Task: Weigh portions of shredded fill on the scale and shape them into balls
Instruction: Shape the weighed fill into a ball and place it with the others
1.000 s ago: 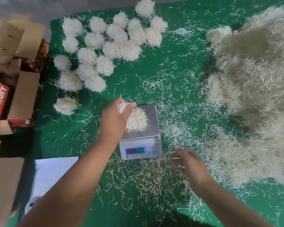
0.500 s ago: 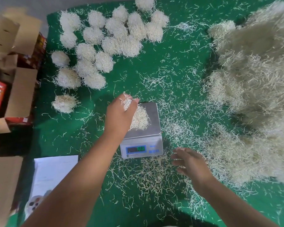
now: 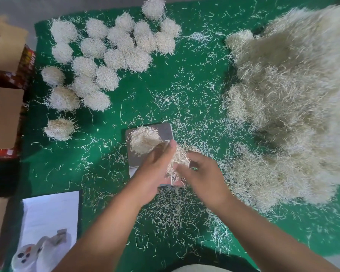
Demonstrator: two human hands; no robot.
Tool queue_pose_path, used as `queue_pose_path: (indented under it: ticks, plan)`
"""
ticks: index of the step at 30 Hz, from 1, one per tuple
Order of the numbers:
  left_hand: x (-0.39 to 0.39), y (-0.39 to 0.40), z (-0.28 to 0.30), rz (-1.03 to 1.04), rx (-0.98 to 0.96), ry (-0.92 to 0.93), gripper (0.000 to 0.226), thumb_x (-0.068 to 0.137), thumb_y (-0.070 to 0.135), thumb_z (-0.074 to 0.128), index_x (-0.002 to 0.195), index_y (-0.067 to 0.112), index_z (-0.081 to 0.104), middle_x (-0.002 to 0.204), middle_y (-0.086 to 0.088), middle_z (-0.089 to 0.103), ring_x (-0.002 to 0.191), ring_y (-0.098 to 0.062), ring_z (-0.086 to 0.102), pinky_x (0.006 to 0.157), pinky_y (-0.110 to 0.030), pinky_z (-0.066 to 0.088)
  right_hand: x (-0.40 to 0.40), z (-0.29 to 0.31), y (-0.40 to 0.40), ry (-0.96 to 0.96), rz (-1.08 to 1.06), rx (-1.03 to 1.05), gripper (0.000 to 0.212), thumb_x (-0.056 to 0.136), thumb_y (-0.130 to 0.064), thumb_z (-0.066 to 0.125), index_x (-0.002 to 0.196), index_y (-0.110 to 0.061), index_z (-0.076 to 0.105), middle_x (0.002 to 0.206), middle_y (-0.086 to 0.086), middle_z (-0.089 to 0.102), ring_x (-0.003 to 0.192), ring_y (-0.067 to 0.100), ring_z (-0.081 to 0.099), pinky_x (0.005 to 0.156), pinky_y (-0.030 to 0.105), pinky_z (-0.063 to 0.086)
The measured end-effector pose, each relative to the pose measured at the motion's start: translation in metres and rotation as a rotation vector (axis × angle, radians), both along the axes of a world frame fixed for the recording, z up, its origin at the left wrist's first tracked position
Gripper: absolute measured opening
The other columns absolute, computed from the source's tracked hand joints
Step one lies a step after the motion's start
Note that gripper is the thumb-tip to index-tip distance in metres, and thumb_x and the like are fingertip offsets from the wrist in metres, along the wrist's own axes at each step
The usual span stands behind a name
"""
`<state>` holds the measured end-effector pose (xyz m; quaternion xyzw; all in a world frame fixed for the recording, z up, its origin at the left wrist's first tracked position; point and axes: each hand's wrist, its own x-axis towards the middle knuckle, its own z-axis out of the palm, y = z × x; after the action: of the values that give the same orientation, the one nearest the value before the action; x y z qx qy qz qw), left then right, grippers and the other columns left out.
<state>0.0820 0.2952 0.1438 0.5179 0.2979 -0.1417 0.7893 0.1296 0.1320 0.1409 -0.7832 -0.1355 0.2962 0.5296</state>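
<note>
- Scale (image 3: 166, 130): a small unit with a grey square platform, sitting on the green cloth (image 3: 165, 79) just below the middle of the view; its front is being covered by the two hands.
- Weighed portion (image 3: 144, 141): a loose clump of pale shredded fill, lying on the left half of the platform.
- Left hand (image 3: 155, 169): reaching in from 7 o'clock over the scale's front, fingers curling round a tuft of fill (image 3: 178, 158) – the thumb is pointing toward 12 o'clock.
- Right hand (image 3: 201, 178): coming in from 5 o'clock and meeting the left one; it is touching the same tuft from the right, but motion blur is hiding whether its fingers are closing on it – I cannot tell.
- Finished balls (image 3: 114, 54): about twenty rounded wads, sitting clustered at 10 to 11 o'clock of the scale, many touching; one looser ball (image 3: 59, 128) is lying apart at 9 o'clock.
- Bulk heap of fill (image 3: 294, 107): a large mound occupying the right side, from 1 to 4 o'clock.
- Stray shreds (image 3: 171, 211): lying scattered across the cloth, thickest at 6 o'clock of the scale.
- Printed sheet (image 3: 49, 230): lying at 8 o'clock, near the lower left corner.
- Cardboard boxes (image 3: 4, 118): standing along the left edge, off the cloth.
</note>
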Motion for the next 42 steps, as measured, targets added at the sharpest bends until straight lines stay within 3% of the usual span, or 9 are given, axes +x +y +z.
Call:
queue_pose_path:
  ticks: [4, 7, 12, 17, 25, 33, 35, 38, 42]
  plan:
    - [-0.011, 0.002, -0.007, -0.106, 0.208, 0.030, 0.118, 0.055, 0.058, 0.097, 0.155, 0.033, 0.041, 0.129, 0.029, 0.039, 0.087, -0.011, 0.077, 0.077, -0.041, 0.066, 0.002, -0.005, -0.024, 0.008, -0.027, 0.000, 0.025, 0.101, -0.037, 0.071, 0.096, -0.061, 0.070, 0.061, 0.004, 0.059, 0.040, 0.004, 0.031, 0.038, 0.020, 0.034]
    - [-0.017, -0.006, -0.006, -0.055, 0.291, -0.004, 0.029, 0.081, 0.033, 0.088, 0.101, 0.047, 0.071, 0.099, 0.007, 0.054, 0.076, -0.004, 0.074, 0.066, -0.036, 0.065, 0.001, -0.008, -0.041, 0.090, -0.015, -0.023, 0.016, 0.097, -0.054, 0.071, 0.101, -0.068, 0.065, 0.061, -0.001, 0.053, 0.049, 0.008, 0.044, 0.044, 0.029, 0.049]
    - [-0.024, -0.027, -0.016, 0.002, 0.459, 0.029, 0.032, 0.092, 0.037, 0.079, 0.072, 0.023, 0.058, 0.084, 0.003, 0.051, 0.070, -0.013, 0.069, 0.060, -0.032, 0.063, 0.004, -0.013, -0.059, 0.175, -0.084, -0.059, 0.038, 0.088, -0.059, 0.076, 0.119, -0.059, 0.054, 0.102, 0.005, 0.071, 0.080, 0.014, 0.077, 0.067, 0.022, 0.062]
    - [-0.021, -0.043, -0.013, 0.124, 0.455, 0.137, 0.032, 0.096, 0.047, 0.072, 0.092, 0.015, 0.070, 0.096, -0.006, 0.067, 0.067, -0.022, 0.077, 0.073, -0.051, 0.065, 0.003, -0.006, -0.072, 0.187, -0.056, -0.064, 0.039, 0.086, -0.066, 0.073, 0.119, -0.054, 0.055, 0.106, 0.001, 0.070, 0.080, 0.011, 0.078, 0.064, 0.015, 0.056]
    - [-0.010, -0.043, -0.001, 0.525, 0.285, 0.220, 0.021, 0.101, 0.026, 0.070, 0.116, 0.014, 0.064, 0.105, -0.013, 0.064, 0.063, -0.014, 0.076, 0.055, -0.032, 0.062, 0.003, -0.005, -0.085, 0.166, -0.011, -0.104, 0.052, 0.091, -0.058, 0.070, 0.137, -0.041, 0.053, 0.103, 0.015, 0.076, 0.075, 0.009, 0.078, 0.074, 0.030, 0.058]
    - [-0.011, 0.006, 0.016, 0.719, 0.296, 0.162, 0.022, 0.106, 0.019, 0.056, 0.124, 0.019, 0.067, 0.115, 0.000, 0.071, 0.096, -0.022, 0.074, 0.066, -0.035, 0.064, 0.021, -0.004, -0.122, 0.155, -0.144, -0.101, 0.024, 0.098, -0.041, 0.072, 0.120, -0.039, 0.063, 0.111, 0.003, 0.074, 0.079, 0.013, 0.078, 0.059, 0.013, 0.056]
    - [-0.016, 0.027, 0.018, 0.707, 0.363, 0.123, 0.019, 0.097, 0.017, 0.062, 0.112, 0.022, 0.072, 0.114, 0.004, 0.072, 0.097, -0.020, 0.074, 0.063, -0.030, 0.063, 0.031, -0.013, -0.140, 0.134, -0.242, -0.145, 0.045, 0.098, -0.038, 0.073, 0.138, -0.022, 0.060, 0.114, 0.003, 0.070, 0.083, 0.019, 0.076, 0.064, 0.021, 0.059]
    - [-0.024, 0.048, 0.018, 0.720, 0.355, 0.054, 0.042, 0.106, 0.024, 0.053, 0.144, 0.005, 0.054, 0.114, -0.004, 0.069, 0.092, -0.020, 0.073, 0.068, -0.033, 0.065, 0.044, -0.031, -0.164, 0.107, -0.358, -0.277, 0.074, 0.098, -0.039, 0.074, 0.157, -0.009, 0.041, 0.112, 0.002, 0.066, 0.090, 0.025, 0.073, 0.074, 0.039, 0.062]
    - [-0.029, 0.068, 0.017, 0.829, 0.276, 0.029, 0.047, 0.109, 0.025, 0.049, 0.151, 0.005, 0.046, 0.138, -0.021, 0.061, 0.100, -0.027, 0.071, 0.071, -0.036, 0.065, 0.052, -0.051, -0.183, 0.100, -0.528, -0.532, 0.071, 0.095, -0.040, 0.078, 0.151, -0.013, 0.045, 0.134, 0.020, 0.065, 0.088, 0.027, 0.071, 0.085, 0.052, 0.065]
